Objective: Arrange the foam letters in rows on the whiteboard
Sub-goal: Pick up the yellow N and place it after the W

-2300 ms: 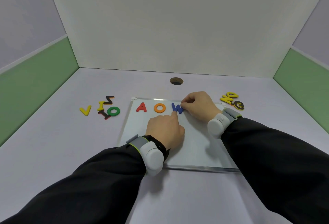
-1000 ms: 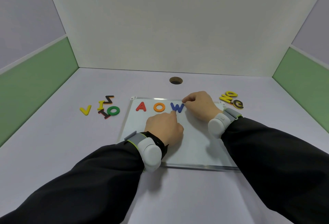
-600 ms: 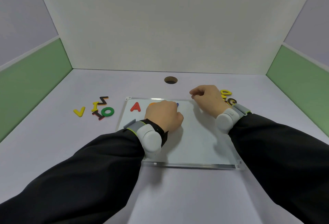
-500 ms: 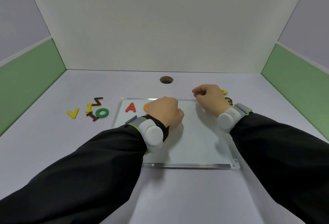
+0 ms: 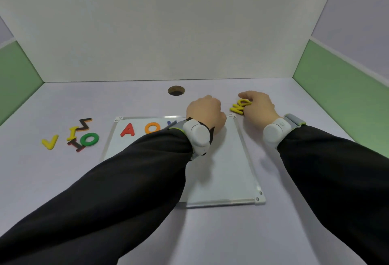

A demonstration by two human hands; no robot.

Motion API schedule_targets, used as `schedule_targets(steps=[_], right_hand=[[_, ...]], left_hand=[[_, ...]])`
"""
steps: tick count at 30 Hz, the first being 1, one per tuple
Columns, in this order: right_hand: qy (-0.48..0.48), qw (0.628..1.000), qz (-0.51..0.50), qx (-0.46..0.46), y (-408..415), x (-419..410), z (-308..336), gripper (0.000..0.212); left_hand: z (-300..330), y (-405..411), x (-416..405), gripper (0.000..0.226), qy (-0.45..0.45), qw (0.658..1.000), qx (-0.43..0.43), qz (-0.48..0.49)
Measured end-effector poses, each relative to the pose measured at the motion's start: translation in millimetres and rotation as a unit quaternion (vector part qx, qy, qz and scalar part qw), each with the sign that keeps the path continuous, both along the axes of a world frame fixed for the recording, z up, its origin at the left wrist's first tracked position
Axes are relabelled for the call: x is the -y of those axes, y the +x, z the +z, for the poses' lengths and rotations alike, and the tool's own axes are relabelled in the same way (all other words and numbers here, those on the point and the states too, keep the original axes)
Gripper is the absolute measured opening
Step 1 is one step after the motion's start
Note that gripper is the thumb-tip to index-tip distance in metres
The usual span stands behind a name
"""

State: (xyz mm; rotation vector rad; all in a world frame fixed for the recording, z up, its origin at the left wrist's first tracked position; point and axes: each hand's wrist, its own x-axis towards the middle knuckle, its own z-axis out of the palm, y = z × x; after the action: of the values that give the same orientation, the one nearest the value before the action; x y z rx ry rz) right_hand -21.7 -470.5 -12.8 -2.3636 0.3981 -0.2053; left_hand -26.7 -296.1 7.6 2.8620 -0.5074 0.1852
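On the far left of the bench (image 5: 52,191) your loose pile has not moved: the yellow V (image 5: 49,142), the yellow I (image 5: 72,133), the black Z (image 5: 85,123), the dark I (image 5: 76,144) and the green O (image 5: 89,138) lie close together, well apart from the whiteboard (image 5: 227,172). On the whiteboard the top row now reads red A (image 5: 128,130), orange O (image 5: 152,127) and blue W (image 5: 171,122), the W mostly hidden behind your left sleeve, so that letter looks set. Your left hand (image 5: 205,111) has slid from the W toward the board's far right corner and rests there as a loose fist, gripping nothing that shows. Your right hand (image 5: 255,106) has left the board for the yellow pile just beyond that corner; its fingers (image 5: 244,95) curl over the yellow O (image 5: 244,102), beside the yellow N (image 5: 236,108), though you cannot tell if they have closed on it. The row has room only right of the W, under your left hand, so you probably need to clear it. Below the row the board is bare to its near edge.
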Motion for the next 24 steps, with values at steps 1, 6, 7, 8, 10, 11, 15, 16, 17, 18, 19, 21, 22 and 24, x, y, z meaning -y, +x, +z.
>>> schedule_targets(steps=[1,6,7,8,10,11,15,16,17,18,19,21,22,24], right_hand=[[-0.009,1.000,0.004,-0.010,1,0,1,0.055],[-0.020,0.999,0.026,-0.022,6,9,-7,0.043],[-0.024,0.999,0.033,-0.017,5,11,-7,0.039],[-0.026,0.999,0.041,-0.011,5,13,-6,0.036],[-0.031,0.998,0.050,-0.001,3,14,-5,0.032],[-0.033,0.998,0.054,0.002,2,14,-5,0.031],[-0.022,0.998,0.059,0.004,3,17,-10,0.026],[-0.021,0.998,0.060,0.004,4,17,-12,0.027],[-0.021,0.998,0.059,0.005,4,16,-13,0.030],[-0.017,0.998,0.061,0.011,7,17,-16,0.033],[-0.012,0.998,0.062,0.015,8,18,-17,0.034],[-0.005,0.998,0.064,0.018,12,22,-23,0.031],[-0.005,0.998,0.066,0.017,12,23,-24,0.029],[-0.002,0.998,0.068,0.015,15,26,-28,0.027]], left_hand=[[-1,4,2,0.032,0.007,1.000,0.005,-0.003],[-10,29,26,0.044,0.051,0.999,0.004,-0.006],[-12,32,32,0.045,0.062,0.998,-0.002,-0.006],[-13,35,36,0.044,0.071,0.997,-0.007,-0.007],[-16,36,41,0.043,0.077,0.997,-0.014,-0.006],[-18,37,44,0.043,0.074,0.997,-0.016,-0.005],[-22,39,50,0.039,0.048,0.999,-0.012,0.010],[-22,40,50,0.039,0.038,0.999,-0.014,0.015],[-21,41,50,0.038,0.024,0.999,-0.018,0.021],[-20,41,50,0.036,0.008,0.999,-0.027,0.027],[-17,41,50,0.032,-0.015,0.998,-0.043,0.034],[-12,40,50,0.023,-0.073,0.993,-0.086,0.045],[-10,40,50,0.020,-0.102,0.988,-0.108,0.050],[-5,37,47,0.015,-0.160,0.976,-0.136,0.052]])
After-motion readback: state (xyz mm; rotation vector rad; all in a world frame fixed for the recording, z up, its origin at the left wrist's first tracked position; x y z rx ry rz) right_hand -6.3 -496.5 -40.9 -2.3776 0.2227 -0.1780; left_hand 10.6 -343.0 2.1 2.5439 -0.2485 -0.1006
